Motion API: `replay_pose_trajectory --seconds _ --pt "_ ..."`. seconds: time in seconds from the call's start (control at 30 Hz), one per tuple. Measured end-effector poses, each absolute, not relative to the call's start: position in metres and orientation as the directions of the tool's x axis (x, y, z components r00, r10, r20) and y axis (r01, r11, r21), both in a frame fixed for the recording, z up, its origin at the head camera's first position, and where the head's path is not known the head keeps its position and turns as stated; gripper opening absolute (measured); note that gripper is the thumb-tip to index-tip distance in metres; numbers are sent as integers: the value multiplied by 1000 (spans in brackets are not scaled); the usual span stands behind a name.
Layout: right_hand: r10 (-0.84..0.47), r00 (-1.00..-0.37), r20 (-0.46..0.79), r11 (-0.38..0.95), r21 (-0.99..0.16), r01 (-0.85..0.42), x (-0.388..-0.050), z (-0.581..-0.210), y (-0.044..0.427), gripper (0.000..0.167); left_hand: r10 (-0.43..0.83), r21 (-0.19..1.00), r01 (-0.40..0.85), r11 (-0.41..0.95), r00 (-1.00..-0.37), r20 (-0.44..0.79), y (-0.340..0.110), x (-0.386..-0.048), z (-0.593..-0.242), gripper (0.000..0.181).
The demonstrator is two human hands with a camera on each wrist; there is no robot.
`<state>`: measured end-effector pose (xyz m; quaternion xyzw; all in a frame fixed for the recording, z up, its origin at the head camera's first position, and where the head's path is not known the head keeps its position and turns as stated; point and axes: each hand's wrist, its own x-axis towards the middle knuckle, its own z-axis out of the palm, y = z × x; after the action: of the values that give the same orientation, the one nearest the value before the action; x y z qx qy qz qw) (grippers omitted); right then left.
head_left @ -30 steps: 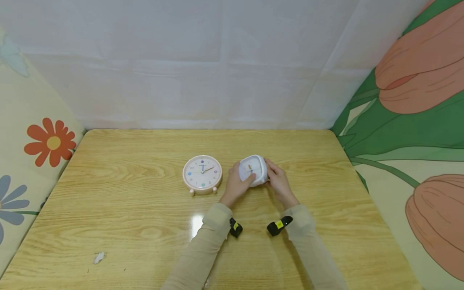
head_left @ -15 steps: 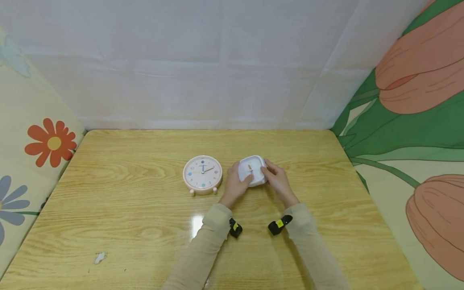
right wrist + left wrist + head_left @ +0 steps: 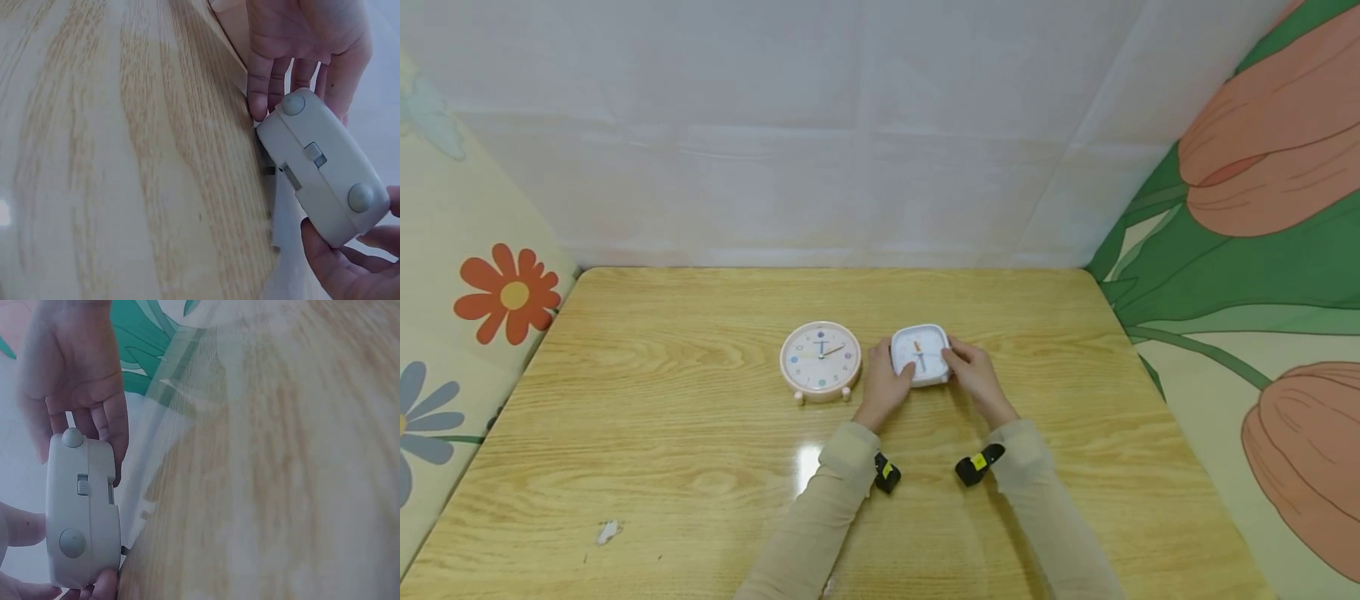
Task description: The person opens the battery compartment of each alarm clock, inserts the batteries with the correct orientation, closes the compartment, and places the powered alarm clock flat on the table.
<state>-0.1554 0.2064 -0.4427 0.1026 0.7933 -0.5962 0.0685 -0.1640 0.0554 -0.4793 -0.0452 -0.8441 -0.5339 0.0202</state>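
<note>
A small white square alarm clock (image 3: 922, 350) is held between both hands, its face tilted up toward the head camera. My left hand (image 3: 884, 387) grips its left side, the thumb over the lower front edge. My right hand (image 3: 977, 379) pinches the right side, thumb at the front and fingers behind. In the left wrist view the underside of the white clock (image 3: 84, 506) shows two round feet and a small slide switch (image 3: 83, 485). Much of the clock's back is hidden. A round pink alarm clock (image 3: 820, 360) lies face up just left of my left hand.
The wood-grain table (image 3: 700, 467) runs back to a pale cloth wall (image 3: 775, 167). Flower-printed sheets hang at both sides. A whitish worn patch (image 3: 607, 532) marks the table's front left. Each wrist wears a black camera (image 3: 887, 473).
The white clock has turned so that its face points more squarely up at the head camera. My right thumb has come round onto its front edge. The pink clock stays put.
</note>
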Motion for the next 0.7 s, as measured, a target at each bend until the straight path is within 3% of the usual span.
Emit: replay_pose_trajectory --seconds 0.7 --pt "86 -970 -227 301 -922 242 -158 -449 209 40 45 860 178 479 -983 178 55 -163 -481 54"
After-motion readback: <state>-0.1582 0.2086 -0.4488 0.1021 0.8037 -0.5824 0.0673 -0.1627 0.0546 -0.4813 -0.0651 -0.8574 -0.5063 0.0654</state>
